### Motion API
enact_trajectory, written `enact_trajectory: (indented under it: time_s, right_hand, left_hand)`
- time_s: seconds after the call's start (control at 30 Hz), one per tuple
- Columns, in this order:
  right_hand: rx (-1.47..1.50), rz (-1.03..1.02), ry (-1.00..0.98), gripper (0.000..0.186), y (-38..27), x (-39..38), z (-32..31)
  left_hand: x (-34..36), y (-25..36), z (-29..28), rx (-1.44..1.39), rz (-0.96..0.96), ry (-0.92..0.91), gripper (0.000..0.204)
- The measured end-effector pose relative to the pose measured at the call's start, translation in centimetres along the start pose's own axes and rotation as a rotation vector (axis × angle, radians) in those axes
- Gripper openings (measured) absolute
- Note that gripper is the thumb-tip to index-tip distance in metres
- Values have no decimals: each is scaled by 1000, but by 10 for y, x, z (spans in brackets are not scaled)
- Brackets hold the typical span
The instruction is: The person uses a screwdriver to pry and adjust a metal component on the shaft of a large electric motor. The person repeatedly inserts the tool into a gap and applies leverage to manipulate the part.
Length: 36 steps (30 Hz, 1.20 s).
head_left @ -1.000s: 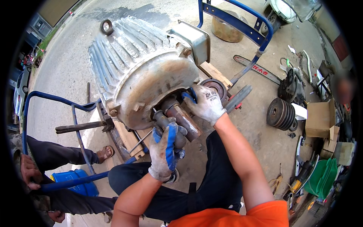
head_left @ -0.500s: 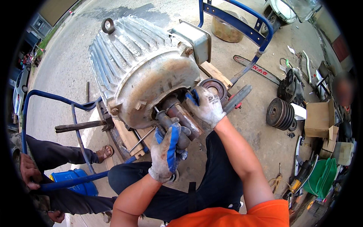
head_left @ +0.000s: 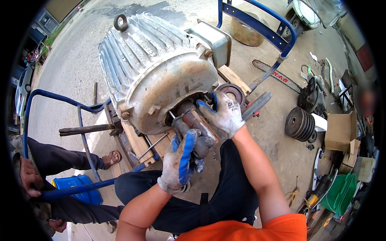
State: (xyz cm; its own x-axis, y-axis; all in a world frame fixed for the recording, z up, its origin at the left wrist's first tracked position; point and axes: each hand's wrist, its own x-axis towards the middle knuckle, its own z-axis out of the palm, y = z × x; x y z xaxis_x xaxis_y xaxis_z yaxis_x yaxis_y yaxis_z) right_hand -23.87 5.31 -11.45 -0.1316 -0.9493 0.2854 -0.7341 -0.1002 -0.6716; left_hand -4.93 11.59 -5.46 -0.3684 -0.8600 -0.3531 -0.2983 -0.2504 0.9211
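Observation:
A big silver electric motor (head_left: pixel 173 84) with cooling fins lies in front of me, its round end cover toward me. From the dark opening in that cover a rusty shaft (head_left: pixel 200 125) with a keyway sticks out. My left hand (head_left: pixel 179 160), in a white and blue work glove, is wrapped round a grey cylindrical tool (head_left: pixel 181 126) beside the shaft. A thin metal rod runs from the tool's end into the opening. My right hand (head_left: pixel 223 113), gloved alike, rests at the opening's right edge, thumb and fingers apart near a small metal stud. Its fingertips are partly hidden.
Wooden blocks (head_left: pixel 138 146) and a blue tubular cart frame (head_left: pixel 80 193) surround the motor. Another person's hand (head_left: pixel 31 176) is at the left. On the right lie a chainsaw (head_left: pixel 277 75), a grooved pulley (head_left: pixel 299 123), a cardboard box (head_left: pixel 341 129) and a green container (head_left: pixel 341 193).
The motor and surroundings have shifted slightly right in view. My left hand still grips the tool beside the shaft. The right thumb and fingers have spread a little at the opening.

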Motion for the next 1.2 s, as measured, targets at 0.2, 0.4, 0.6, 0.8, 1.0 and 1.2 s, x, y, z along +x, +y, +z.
enact_trajectory:
  time_s: [0.2, 0.4, 0.6, 0.8, 1.0, 1.2]
  right_hand:
    - [-11, -54, 37, 25, 15, -4, 11]
    - [-13, -29, 43, 24, 8, -5, 12]
    - [45, 80, -17, 27, 10, -4, 10]
    - [96, 180, -94, 39, -2, -9, -6]
    - [295, 304, -76, 36, 19, -25, -2]
    - [388, 329, -97, 37, 24, -26, -4]
  left_hand:
    - [0, -1, 3, 39, 129, 39, 73]
    - [3, -27, -6, 438, 740, 104, 72]
    - [1, -23, 0, 195, 408, 54, 70]
    - [-8, -45, -5, -227, 235, 65, 56]
    - [-15, -41, -5, 125, 447, 266, 44]
    - [-1, -46, -10, -636, 34, 184, 34]
